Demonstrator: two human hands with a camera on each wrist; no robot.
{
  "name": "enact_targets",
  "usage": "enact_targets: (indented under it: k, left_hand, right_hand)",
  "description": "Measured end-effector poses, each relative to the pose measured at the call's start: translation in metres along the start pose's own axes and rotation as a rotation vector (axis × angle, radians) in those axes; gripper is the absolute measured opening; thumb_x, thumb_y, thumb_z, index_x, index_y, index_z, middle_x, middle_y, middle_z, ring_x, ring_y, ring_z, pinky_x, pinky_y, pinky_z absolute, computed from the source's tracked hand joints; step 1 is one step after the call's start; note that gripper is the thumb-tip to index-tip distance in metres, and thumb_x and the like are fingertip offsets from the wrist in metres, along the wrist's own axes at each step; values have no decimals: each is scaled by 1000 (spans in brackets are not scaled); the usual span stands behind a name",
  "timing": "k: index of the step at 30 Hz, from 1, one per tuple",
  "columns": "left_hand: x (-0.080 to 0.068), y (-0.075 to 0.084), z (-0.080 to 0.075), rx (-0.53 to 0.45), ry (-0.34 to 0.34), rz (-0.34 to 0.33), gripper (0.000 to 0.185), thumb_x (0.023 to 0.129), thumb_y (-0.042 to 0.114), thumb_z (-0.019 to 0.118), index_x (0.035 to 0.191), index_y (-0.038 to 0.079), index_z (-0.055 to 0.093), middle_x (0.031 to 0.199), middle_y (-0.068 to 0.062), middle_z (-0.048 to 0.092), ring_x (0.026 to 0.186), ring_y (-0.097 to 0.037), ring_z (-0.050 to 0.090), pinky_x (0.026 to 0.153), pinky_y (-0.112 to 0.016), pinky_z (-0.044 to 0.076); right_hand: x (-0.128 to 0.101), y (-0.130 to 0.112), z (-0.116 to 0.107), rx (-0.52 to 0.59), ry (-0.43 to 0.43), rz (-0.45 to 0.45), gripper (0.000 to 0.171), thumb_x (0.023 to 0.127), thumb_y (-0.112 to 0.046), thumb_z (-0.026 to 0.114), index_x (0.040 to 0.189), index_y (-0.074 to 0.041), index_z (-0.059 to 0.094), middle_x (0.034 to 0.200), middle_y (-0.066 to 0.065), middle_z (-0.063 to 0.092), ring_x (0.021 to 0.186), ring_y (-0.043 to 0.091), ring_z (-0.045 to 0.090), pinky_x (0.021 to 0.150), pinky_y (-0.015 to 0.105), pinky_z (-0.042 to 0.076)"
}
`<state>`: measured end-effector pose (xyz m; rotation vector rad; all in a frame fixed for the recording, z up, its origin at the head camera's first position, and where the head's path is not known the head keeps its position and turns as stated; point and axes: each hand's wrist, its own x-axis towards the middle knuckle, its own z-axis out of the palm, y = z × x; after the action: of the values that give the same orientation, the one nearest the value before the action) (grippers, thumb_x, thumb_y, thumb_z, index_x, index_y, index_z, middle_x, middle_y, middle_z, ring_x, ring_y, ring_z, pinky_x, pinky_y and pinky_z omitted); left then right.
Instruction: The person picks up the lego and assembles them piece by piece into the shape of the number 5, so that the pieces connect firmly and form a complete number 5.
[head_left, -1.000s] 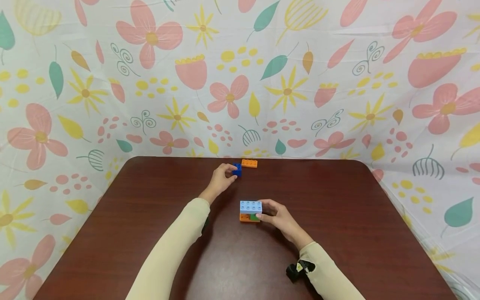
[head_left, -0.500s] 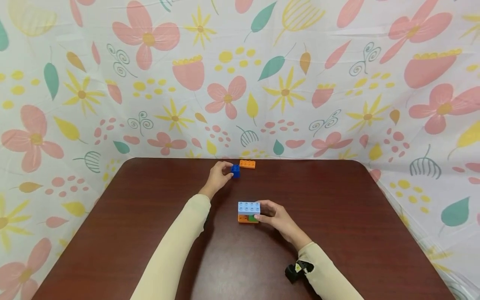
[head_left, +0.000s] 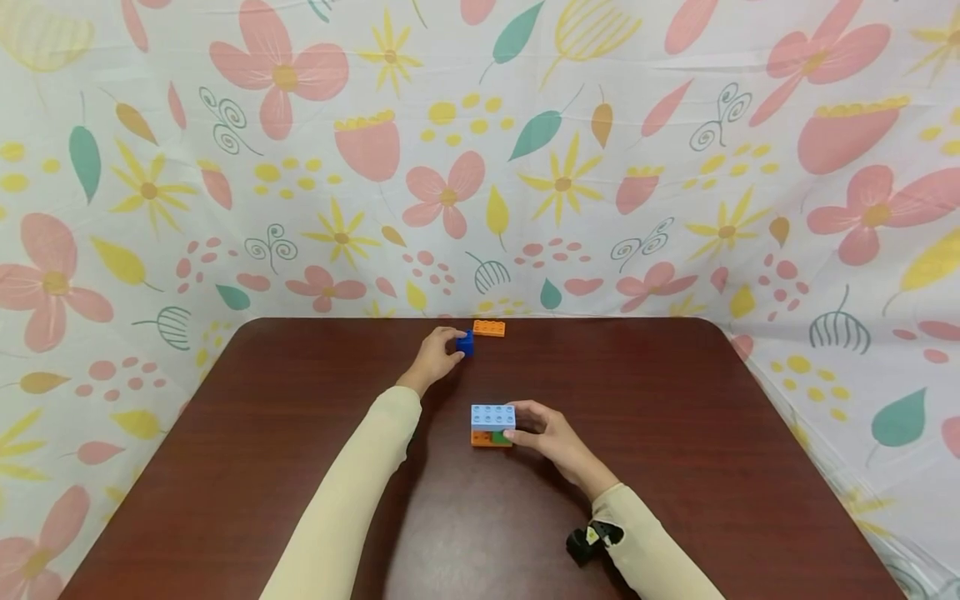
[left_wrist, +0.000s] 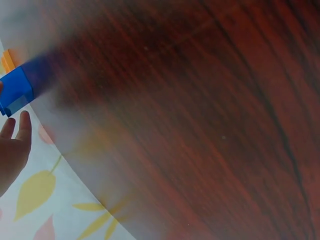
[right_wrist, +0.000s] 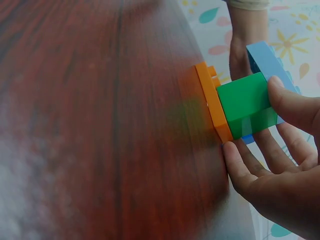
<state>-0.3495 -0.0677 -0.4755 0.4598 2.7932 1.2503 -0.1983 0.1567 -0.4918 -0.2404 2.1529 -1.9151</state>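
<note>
At the far side of the table, my left hand [head_left: 433, 357] pinches a small blue toy brick [head_left: 466, 343] between thumb and fingers. In the left wrist view the blue brick stands at the left edge, with two fingers below it. My right hand [head_left: 558, 442] holds the right end of a small stack nearer the middle. A light blue brick [head_left: 492, 413] tops this stack, over a green brick [right_wrist: 245, 100] and a flat orange brick [right_wrist: 214, 102] at the bottom. Its thumb presses near where green and light blue meet; other fingers reach behind and under.
A second flat orange brick [head_left: 489, 328] lies by the table's back edge, just behind and right of the blue brick. The dark wooden table [head_left: 637, 383] ends at a flower-printed cloth [head_left: 450, 108]. A black device [head_left: 583, 543] hangs at the right sleeve.
The whole head view has drifted slightly left. My left fingers have slid back a little, so more of the blue brick shows; the brick and my right hand's stack stay in place.
</note>
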Motion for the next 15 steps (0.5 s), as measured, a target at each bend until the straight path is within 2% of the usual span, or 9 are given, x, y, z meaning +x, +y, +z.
enact_targets:
  k: [7,15]
  left_hand:
    - [0,1,2,26,21,6,31,91,4,65,122,4,61,140,-16,46,130,-31,43,107,-41,37]
    - [-4,2,4,39,43,-1,22,91,2,64,111,6,58,128,-16,55,115,-31,53,99,-42,45]
  right_hand:
    - [0,-1,1,9,12,12,47,85,-14,75,127,-7,57,125,13,59,110,26,57,85,35,52]
    - [1,0,1,1,9,3,46,85,-14,74,127,-6,58,124,13,59,110,26,57,84,34,52]
